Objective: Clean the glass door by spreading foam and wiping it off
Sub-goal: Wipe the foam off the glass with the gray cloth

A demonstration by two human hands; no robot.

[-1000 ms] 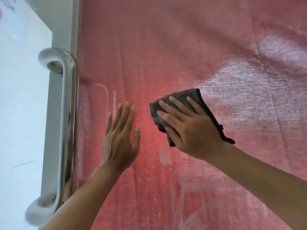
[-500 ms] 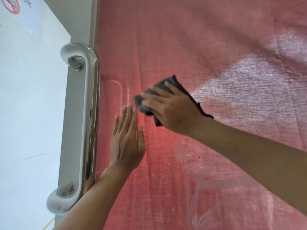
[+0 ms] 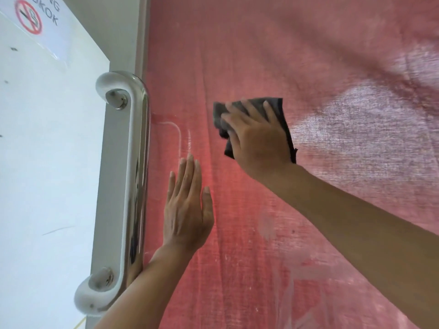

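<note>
Head view looks close at the glass door [image 3: 308, 55], which fills the middle and right of the scene with red cloth showing behind it. Right hand [image 3: 256, 141] presses a dark grey rag [image 3: 279, 110] flat against the glass, fingers spread over the rag and pointing up and to the left. Left hand [image 3: 187, 210] lies flat on the glass below and to the left of the rag, fingers straight and close together (it holds nothing). White foam smears [image 3: 297, 276] streak the lower part of the glass. A shiny metal handle [image 3: 136, 176] runs upright along the door's left edge, just left of the left hand. Farther left, a no-smoking sign [image 3: 29, 17] sits at the top corner.
</note>
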